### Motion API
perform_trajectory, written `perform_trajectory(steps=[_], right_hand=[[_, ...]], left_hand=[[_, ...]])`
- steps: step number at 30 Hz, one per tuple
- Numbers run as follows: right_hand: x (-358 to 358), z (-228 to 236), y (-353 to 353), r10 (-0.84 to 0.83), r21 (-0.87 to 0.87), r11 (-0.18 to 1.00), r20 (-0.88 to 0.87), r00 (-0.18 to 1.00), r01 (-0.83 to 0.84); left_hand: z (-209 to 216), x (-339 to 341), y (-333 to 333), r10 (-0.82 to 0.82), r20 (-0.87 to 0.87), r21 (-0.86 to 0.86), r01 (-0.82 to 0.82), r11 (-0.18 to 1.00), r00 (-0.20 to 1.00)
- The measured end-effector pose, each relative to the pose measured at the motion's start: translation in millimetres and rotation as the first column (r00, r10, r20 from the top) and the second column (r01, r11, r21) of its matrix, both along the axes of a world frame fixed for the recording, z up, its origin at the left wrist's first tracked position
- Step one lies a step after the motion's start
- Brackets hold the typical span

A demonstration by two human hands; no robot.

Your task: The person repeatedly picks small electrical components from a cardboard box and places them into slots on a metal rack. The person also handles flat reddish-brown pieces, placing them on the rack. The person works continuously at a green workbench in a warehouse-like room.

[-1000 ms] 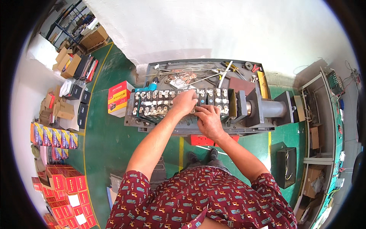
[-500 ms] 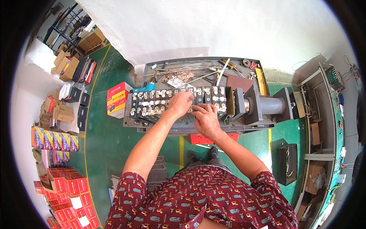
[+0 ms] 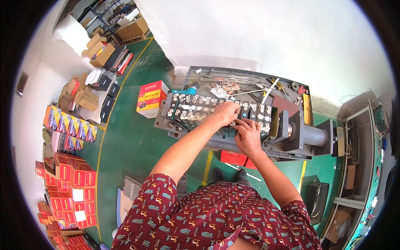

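A row of dark battery cells point(image 3: 192, 109) with paired metal terminals on top sits in a grey metal press frame on the workbench. My left hand point(image 3: 225, 113) is closed over the tops of the middle cells, fingers pinched and pointing down; whatever lies in them is hidden. Close on its right, my right hand point(image 3: 249, 136) rests at the near edge of the same cells, fingers bent and pressed together at the tips. What those tips grip is too small to make out. To the right, a thick steel cylinder point(image 3: 313, 135) faces the end of the row.
Rods, pliers and copper scraps lie on the grey bench point(image 3: 246, 74) behind the cells. A teal power tool point(image 3: 192, 89) lies at the row's far left, near a red and yellow carton point(image 3: 152, 99). A red box point(image 3: 233, 158) stands under the bench; a rack point(image 3: 358, 166) is at right.
The whole view has shifted, so bench and hands appear farther right and slightly lower. Both hands stay at the middle cells, with only slight finger movement.
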State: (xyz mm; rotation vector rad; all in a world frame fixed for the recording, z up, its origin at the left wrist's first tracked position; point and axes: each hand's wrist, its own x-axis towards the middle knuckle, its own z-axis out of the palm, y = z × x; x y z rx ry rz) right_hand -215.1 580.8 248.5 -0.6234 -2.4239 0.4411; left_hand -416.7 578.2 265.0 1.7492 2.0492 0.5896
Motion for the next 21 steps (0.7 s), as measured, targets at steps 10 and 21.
perform_trajectory(steps=[10,21], right_hand=[[1,-1,4,0.022,-0.001,1.000,0.065,0.998,-0.022],[-10,6,-8,0.030,-0.023,0.999,-0.013,0.999,-0.030]], left_hand=[[-8,11,-16,0.141,-0.142,0.230,-0.106,0.967,0.980],[21,-148,-129,0.591,-0.316,-0.004,-0.624,0.782,0.742]])
